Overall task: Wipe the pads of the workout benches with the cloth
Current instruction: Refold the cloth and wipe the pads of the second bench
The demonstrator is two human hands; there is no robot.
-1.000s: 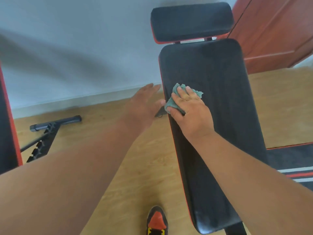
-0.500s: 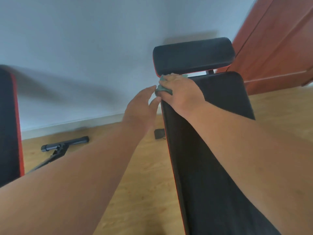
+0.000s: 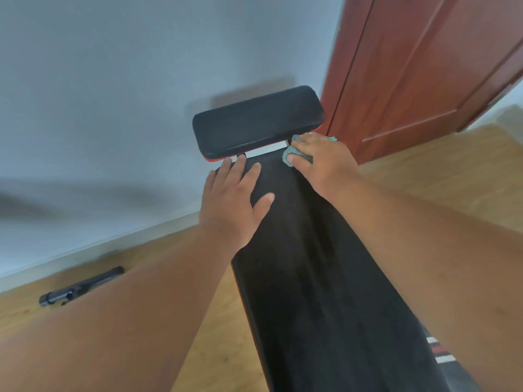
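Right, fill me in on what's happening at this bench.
A person is wiping a black workout bench. The right hand presses a green cloth onto the far right corner of the long back pad, just below the smaller head pad. The left hand lies flat with straight fingers on the pad's far left corner, apparently steadying it. The head pad is not being touched by either hand.

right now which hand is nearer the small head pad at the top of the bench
Right. The right hand holds the cloth just below the head pad's right corner; the left hand lies flat on the long pad, slightly further back.
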